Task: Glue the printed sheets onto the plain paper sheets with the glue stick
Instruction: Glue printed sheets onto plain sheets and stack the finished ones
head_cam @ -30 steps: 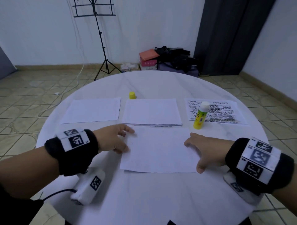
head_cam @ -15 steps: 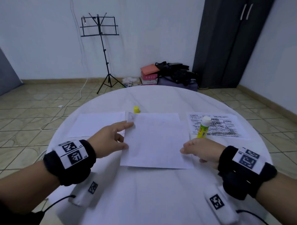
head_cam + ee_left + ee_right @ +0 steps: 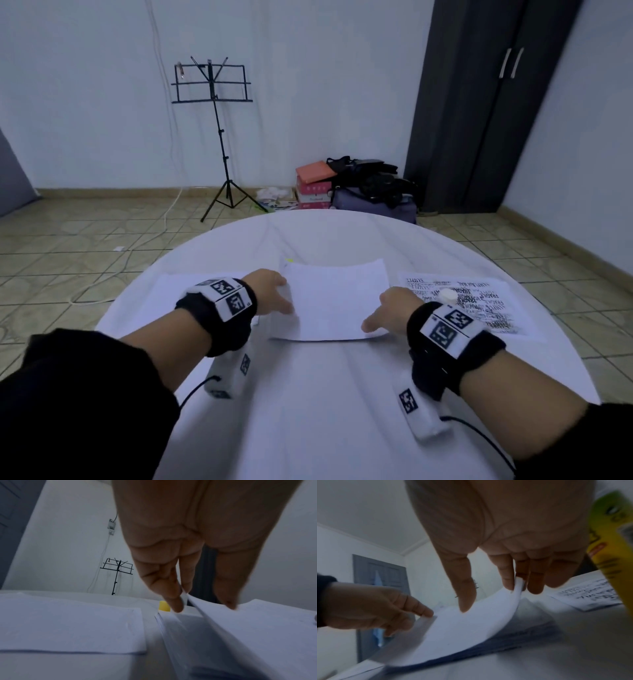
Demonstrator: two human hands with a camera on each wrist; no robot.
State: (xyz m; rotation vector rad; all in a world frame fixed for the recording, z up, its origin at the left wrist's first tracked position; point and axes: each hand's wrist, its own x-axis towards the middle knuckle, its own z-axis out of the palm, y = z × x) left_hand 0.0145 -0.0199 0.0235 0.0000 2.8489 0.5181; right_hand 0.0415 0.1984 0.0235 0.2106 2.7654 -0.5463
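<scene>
Both hands hold one plain white sheet (image 3: 335,301) by its side edges, lifted a little over a stack of plain paper (image 3: 173,623) at the table's middle. My left hand (image 3: 286,298) pinches the sheet's left edge, thumb on top. My right hand (image 3: 375,318) pinches the right edge (image 3: 518,586), which curls upward. The printed sheet (image 3: 479,301) lies flat to the right. The yellow-green glue stick (image 3: 611,540) stands on it just beside my right wrist; only its white top (image 3: 448,295) shows in the head view.
Another plain sheet (image 3: 178,287) lies left of the stack. The glue stick's yellow cap (image 3: 164,605) sits just beyond the stack. The round white table (image 3: 308,394) is bare in front of the sheet. A music stand (image 3: 215,137) and bags (image 3: 370,185) are on the floor beyond.
Both hands have carried the plain sheet away from me, from the near part of the table to over the middle stack. The head view has tilted up.
</scene>
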